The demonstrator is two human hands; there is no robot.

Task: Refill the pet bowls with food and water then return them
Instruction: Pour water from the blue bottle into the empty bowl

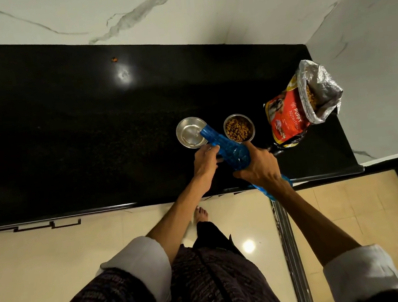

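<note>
Now both hands (233,164) around tilted blue bottle (228,148), mouth over steel bowl (188,133) beside kibble bowl (238,128)

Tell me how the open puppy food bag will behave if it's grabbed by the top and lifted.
The puppy food bag looks floppy: its foil top is crumpled. It already leans with its mouth open, so kibble would probably spill. It seems still partly full, so likely bottom-heavy.
</note>
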